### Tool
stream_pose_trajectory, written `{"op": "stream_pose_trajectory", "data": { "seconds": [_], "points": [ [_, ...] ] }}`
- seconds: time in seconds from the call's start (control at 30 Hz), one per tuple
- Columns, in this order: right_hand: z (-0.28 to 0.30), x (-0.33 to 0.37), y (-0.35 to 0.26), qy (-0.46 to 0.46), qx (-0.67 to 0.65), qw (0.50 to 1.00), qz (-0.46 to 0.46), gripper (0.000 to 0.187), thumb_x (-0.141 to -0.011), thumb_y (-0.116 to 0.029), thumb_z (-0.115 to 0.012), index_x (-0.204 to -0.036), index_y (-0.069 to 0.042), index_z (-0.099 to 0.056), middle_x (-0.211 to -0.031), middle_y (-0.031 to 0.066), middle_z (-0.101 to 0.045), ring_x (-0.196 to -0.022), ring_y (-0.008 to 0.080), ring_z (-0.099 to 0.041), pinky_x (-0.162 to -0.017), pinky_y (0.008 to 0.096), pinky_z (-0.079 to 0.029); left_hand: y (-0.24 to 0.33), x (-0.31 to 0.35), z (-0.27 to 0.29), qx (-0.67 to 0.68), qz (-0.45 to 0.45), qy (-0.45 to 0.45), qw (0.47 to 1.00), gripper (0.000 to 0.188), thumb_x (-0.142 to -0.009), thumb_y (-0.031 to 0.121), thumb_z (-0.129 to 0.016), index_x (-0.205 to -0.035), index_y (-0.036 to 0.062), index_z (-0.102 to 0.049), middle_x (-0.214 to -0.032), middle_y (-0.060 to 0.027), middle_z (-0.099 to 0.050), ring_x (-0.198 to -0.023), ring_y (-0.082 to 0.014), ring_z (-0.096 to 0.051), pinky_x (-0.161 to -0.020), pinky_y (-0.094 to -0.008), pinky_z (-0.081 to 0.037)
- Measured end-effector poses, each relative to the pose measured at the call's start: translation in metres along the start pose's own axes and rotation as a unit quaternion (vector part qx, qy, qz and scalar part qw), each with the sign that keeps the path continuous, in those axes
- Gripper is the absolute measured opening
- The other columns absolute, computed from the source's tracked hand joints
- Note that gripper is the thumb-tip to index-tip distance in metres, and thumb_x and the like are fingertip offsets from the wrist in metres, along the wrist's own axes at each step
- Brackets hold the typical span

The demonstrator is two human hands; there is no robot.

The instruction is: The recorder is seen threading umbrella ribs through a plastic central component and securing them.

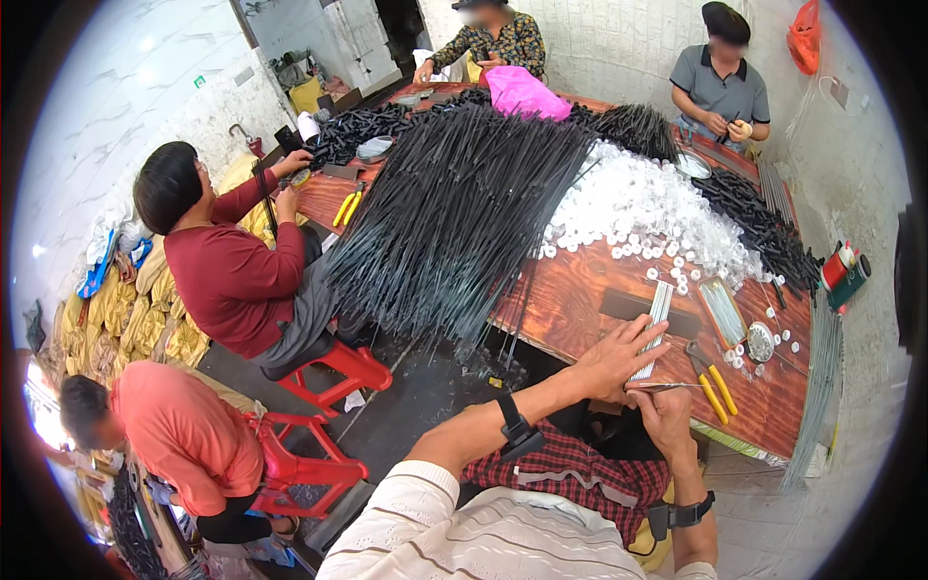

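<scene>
- Head view: the person's left hand (pixel 619 360) lies at the near edge of the wooden worktop (pixel 599 280), fingers spread and extended, fingertips resting on the lower end of a flat row of pale thin rods (pixel 655 327).
- The right hand (pixel 662 408) sits just below the left one, off the near edge, fingers curled shut on a thin metal rod (pixel 677 386) that points toward the right.
- Yellow-handled pliers (pixel 713 383) lie on the worktop just right of the hands, near its near edge.
- A shallow tray (pixel 722 311) and a small round tin (pixel 761 341) sit beyond the pliers, toward the near right corner, with loose white caps around them.
- A large heap of white caps (pixel 648 208) covers the middle of the worktop, touching a big fan of long black rods (pixel 464 208) that overhangs the left edge.
- A pink bag (pixel 527 92) lies at the far edge.
- Other people sit along the left edge and the far side, hands busy with black parts.
</scene>
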State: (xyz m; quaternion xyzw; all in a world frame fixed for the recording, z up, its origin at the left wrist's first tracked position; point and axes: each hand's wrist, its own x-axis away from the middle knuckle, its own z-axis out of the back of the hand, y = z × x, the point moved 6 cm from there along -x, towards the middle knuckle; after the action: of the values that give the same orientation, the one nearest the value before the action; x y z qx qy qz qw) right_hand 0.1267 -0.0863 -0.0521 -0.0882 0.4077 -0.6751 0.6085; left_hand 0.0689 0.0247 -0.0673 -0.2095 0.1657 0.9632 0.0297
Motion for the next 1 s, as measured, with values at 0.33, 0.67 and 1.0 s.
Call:
{"op": "stream_pose_trajectory", "data": {
  "seconds": [0.33,0.67,1.0],
  "points": [
    [0.001,0.006,-0.014,0.016,0.000,0.997,0.078,0.021,-0.073,0.001,-0.067,-0.093,-0.005,-0.070,-0.086,0.0128,-0.070,-0.079,0.0320,-0.067,-0.070,0.0394,-0.051,0.007,0.006,-0.007,-0.048,-0.001,0.013,0.999,0.093,-0.064,0.026,-0.083,-0.144,0.0054,-0.039,-0.154,-0.0187,-0.026,-0.140,-0.0421,-0.026,-0.110,-0.0491,-0.034],
    [-0.008,0.001,0.007,0.029,0.051,0.995,0.079,0.013,-0.080,-0.015,-0.068,-0.088,-0.005,-0.068,-0.079,0.0133,-0.065,-0.078,0.0329,-0.062,-0.069,0.0425,-0.047,-0.018,-0.001,-0.016,-0.057,-0.019,0.036,0.998,0.078,-0.075,0.030,-0.075,-0.144,0.0143,-0.043,-0.153,-0.0145,-0.034,-0.136,-0.0442,-0.034,-0.108,-0.0519,-0.035],
    [0.001,0.012,0.007,0.077,0.006,0.994,0.078,0.017,-0.078,-0.016,-0.071,-0.092,-0.006,-0.069,-0.076,0.0149,-0.064,-0.076,0.0342,-0.062,-0.068,0.0446,-0.048,0.010,-0.008,-0.006,0.005,-0.028,-0.018,0.999,0.115,-0.047,0.033,-0.091,-0.146,0.0133,-0.038,-0.154,-0.0182,-0.027,-0.138,-0.0440,-0.028,-0.110,-0.0521,-0.033]
  ]
}}
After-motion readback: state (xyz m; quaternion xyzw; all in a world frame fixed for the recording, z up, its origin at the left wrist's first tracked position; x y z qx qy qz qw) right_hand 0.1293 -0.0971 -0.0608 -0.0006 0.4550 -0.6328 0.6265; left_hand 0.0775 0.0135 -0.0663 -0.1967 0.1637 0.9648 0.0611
